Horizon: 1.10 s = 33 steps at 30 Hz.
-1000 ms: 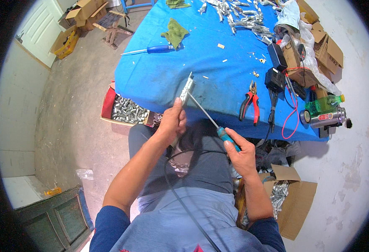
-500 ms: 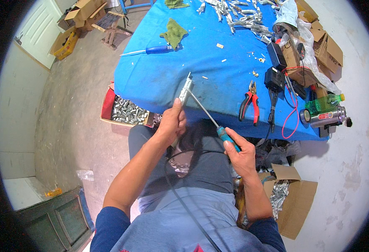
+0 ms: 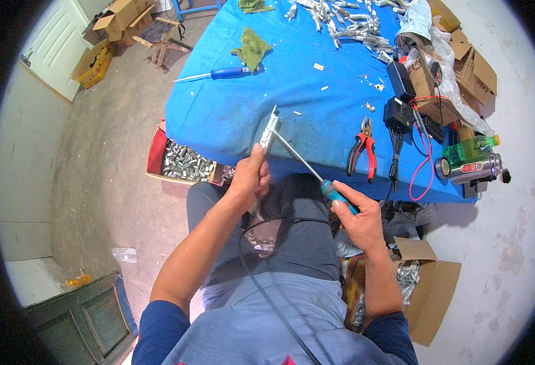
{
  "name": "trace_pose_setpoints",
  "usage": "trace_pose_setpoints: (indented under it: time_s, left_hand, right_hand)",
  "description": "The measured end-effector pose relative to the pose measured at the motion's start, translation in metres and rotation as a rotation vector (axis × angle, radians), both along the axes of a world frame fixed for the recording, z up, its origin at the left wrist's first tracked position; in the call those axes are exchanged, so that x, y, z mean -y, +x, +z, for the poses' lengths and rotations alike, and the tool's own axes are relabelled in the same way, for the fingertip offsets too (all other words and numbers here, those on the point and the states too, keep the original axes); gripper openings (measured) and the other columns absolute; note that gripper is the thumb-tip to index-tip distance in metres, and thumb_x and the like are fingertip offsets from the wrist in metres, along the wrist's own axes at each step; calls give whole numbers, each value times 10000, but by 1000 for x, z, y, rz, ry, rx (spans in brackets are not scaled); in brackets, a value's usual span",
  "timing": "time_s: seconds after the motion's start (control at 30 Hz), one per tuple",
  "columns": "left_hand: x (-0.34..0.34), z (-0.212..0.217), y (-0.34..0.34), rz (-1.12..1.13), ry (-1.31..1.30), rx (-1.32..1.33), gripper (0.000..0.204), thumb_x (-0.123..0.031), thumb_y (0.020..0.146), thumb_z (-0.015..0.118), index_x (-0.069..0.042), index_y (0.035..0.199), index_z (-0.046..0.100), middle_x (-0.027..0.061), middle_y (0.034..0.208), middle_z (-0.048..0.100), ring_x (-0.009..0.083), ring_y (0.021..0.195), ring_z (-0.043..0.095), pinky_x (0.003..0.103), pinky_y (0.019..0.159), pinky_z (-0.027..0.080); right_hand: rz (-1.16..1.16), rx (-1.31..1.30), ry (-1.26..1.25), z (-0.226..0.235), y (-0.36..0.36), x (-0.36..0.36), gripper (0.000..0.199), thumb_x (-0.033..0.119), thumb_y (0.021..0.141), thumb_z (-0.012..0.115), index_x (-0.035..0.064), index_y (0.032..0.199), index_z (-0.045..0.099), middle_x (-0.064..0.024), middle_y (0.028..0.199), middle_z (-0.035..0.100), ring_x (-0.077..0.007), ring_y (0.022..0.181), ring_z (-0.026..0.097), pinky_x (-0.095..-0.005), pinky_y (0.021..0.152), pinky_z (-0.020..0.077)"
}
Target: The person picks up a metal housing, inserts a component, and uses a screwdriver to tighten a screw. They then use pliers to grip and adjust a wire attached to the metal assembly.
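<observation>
Slim silver metal part (image 3: pixel 270 132) and teal-handled screwdriver (image 3: pixel 326 185), in hand at near edge of blue-covered tabletop (image 3: pixel 322 118).
Metal part: held by near end in left hand (image 3: pixel 252 176), fingers closed around it, far end pointing over the tabletop; cannot tell whether touching the cover. Teal-handled screwdriver: held in right hand (image 3: pixel 361 220), fingers wrapped about handle, blade slanting far and left, tip at part's right side. Right: red-and-black pliers (image 3: pixel 371 152). Far left: blue-handled screwdriver (image 3: pixel 228 72), handle end beside green rag (image 3: pixel 253 47). Far: heap of silver pieces (image 3: pixel 358 27). Left, below tabletop: box (image 3: pixel 156 152) of small metal pieces (image 3: pixel 185 161).
</observation>
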<state>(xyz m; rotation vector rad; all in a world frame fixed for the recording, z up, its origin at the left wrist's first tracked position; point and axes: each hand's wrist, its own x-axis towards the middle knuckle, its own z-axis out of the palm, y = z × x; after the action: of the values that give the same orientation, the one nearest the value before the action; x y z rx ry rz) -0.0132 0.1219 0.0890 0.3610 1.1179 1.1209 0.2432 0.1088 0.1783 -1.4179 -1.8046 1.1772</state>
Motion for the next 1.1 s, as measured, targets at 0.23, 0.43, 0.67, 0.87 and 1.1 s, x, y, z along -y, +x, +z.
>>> trace_pose_setpoints:
  time_s: [0.23, 0.43, 0.67, 0.87, 1.1]
  left_hand:
    - [-1, -4, -1, -12, 4, -15, 593, -664, 955, 437, -159, 647, 399, -11, 511, 371, 120, 407, 315, 295, 408, 310]
    - [-1, -3, -3, -28, -4, -34, 598, -674, 949, 440, -162, 642, 396, -13, 511, 368, 120, 410, 310, 296, 411, 299]
    - [-2, -4, 3, -6, -15, -38, 610, -686, 947, 420, -167, 630, 385, -14, 506, 354, 132, 409, 307, 307, 416, 275]
    - [-3, -7, 1, -37, -6, -44, 612, -682, 955, 405, -167, 627, 373, -8, 502, 360, 142, 405, 317, 312, 414, 293]
    - [-3, -5, 1, -66, -9, -17, 608, -677, 961, 394, -167, 631, 366, 1, 501, 360, 149, 407, 329, 316, 417, 310]
  right_hand:
    - [33, -46, -131, 13, 4, -15, 392, 96, 858, 695, 7, 1236, 647, -154, 1169, 692, -199, 1040, 666, -320, 929, 498]
    - [98, 61, -92, 33, 3, -28, 381, 97, 857, 690, 27, 1229, 658, -159, 1166, 698, -200, 1100, 649, -318, 963, 474]
    - [132, -96, -225, 27, 6, -43, 360, 172, 923, 648, 39, 1258, 640, -20, 856, 672, -66, 666, 603, -240, 614, 492]
    - [70, -203, -452, 22, 14, -53, 357, 194, 920, 649, 54, 1248, 642, -37, 923, 703, -33, 625, 588, -180, 472, 379]
    - [48, -258, -419, 7, 14, -56, 332, 148, 897, 673, 39, 1211, 663, -44, 915, 703, -48, 601, 581, -175, 482, 410]
